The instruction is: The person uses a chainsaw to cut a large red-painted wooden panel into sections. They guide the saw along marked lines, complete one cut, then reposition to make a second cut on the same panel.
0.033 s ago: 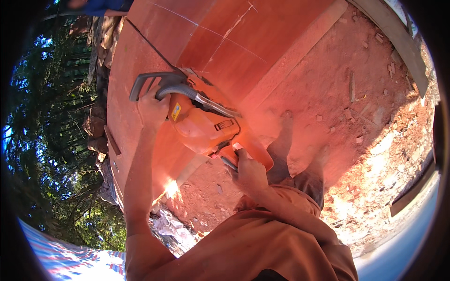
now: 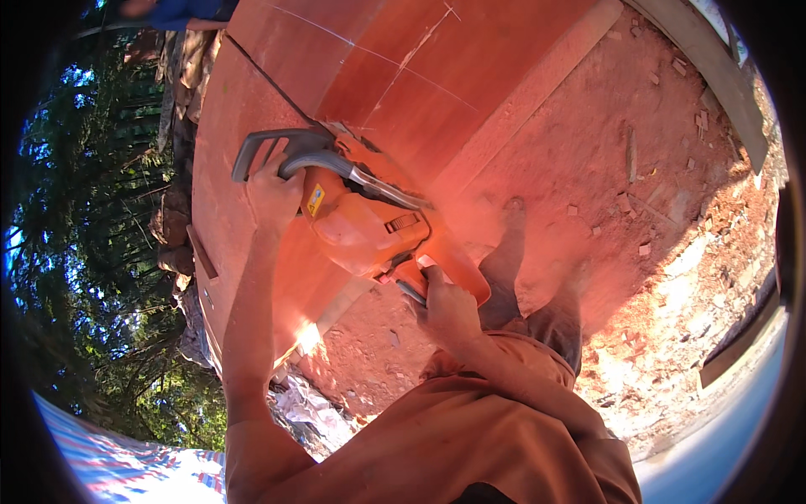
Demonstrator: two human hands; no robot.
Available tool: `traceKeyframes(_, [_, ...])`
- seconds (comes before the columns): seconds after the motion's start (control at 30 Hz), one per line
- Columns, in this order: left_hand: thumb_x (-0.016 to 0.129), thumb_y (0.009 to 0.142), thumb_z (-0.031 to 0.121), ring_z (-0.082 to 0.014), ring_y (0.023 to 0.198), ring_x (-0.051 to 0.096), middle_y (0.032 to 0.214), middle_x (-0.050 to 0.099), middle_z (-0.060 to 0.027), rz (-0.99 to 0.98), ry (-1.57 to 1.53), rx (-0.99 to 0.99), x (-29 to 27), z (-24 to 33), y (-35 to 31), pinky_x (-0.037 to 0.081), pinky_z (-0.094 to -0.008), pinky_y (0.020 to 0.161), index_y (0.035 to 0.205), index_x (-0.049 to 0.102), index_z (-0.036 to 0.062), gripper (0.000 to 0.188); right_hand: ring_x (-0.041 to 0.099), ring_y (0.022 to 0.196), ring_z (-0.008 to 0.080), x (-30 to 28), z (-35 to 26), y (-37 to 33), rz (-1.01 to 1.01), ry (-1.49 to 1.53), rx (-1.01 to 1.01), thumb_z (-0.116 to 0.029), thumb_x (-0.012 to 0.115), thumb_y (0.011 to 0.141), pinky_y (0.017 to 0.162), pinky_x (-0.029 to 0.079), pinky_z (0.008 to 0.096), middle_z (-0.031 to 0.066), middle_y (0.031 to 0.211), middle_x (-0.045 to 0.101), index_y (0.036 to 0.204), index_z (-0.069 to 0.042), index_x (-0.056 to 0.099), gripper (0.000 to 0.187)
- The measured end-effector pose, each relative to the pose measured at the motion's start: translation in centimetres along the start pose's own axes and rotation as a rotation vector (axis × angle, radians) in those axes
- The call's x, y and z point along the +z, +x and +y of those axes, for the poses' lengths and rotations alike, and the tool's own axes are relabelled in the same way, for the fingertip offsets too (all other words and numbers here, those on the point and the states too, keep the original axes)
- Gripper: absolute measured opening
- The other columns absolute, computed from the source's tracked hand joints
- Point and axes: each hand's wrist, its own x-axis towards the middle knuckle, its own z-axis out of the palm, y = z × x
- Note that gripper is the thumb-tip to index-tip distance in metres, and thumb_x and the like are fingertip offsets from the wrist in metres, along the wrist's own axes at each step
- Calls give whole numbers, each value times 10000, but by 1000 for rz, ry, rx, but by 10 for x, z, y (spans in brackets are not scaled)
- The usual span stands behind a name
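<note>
An orange chainsaw (image 2: pixel 357 231) lies tilted over a broad reddish wood slab (image 2: pixel 403 92). My left hand (image 2: pixel 275 197) is wrapped round its dark curved front handle, just behind the black hand guard (image 2: pixel 256 155). The rear handle is in the grip of my right hand (image 2: pixel 452 311), close to my body; some of those fingers are hidden. From the saw's front, the thin dark guide bar (image 2: pixel 273 80) runs toward the far left along the wood. How deep it sits in the wood I cannot tell. Pale marking lines (image 2: pixel 365 46) cross the slab's surface.
Reddish sawdust and wood chips (image 2: pixel 625 202) cover the ground right of the slab, around my legs and feet (image 2: pixel 508 244). A person's blue clothing (image 2: pixel 189 13) shows at the far left. Trees stand left; a striped sheet (image 2: pixel 126 458) lies lower left. Boards (image 2: pixel 739 328) edge the right.
</note>
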Motion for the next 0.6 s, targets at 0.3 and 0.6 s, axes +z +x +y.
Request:
traceKeyframes(0.3, [724, 766, 169, -343, 632, 680, 674, 660, -176, -32, 58, -60, 5, -4, -1, 515, -444, 590, 872, 745, 56, 156, 708, 749, 438, 4, 7, 4, 14, -8, 7, -284, 726, 921, 670, 539, 542, 236, 806, 705, 1337, -7, 520, 541])
traceKeyframes(0.6, [750, 768, 242, -355, 736, 708, 719, 706, -154, -56, 130, -39, 15, -1, 1, 569, -470, 693, 910, 766, 86, 212, 712, 776, 447, 1, 13, 9, 16, -5, 13, -315, 737, 920, 702, 544, 557, 236, 809, 711, 1335, -14, 534, 551])
